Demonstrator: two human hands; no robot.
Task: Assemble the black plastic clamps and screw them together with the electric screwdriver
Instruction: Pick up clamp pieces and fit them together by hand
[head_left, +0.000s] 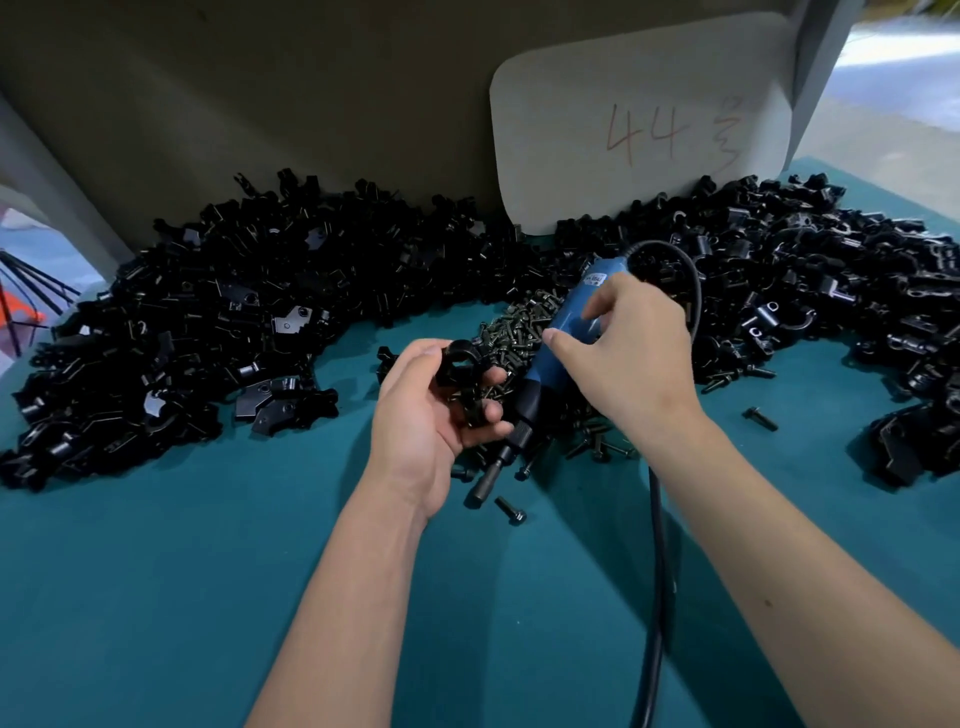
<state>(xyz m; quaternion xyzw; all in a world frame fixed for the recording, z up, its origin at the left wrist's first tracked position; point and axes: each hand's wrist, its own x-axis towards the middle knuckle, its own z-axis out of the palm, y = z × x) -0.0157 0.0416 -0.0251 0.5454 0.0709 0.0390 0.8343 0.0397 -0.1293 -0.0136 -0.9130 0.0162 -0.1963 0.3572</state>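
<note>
My left hand (431, 415) grips a black plastic clamp (462, 371) at the table's middle, fingers curled round its ring-shaped part. My right hand (631, 358) holds the blue electric screwdriver (563, 332) by its body. The tool slants down to the left, and its black bit end (485, 480) points at the teal table just below my left hand. A black cable (657, 571) runs from the tool's top, loops over my right hand and drops toward me. A heap of dark screws (514, 332) lies behind both hands.
Large piles of black clamp parts cover the table's left (197, 332) and right (810, 291). Loose screws (510, 510) lie on the teal surface (208, 597) near the bit. A white card marked 44 (644, 130) leans against the back wall.
</note>
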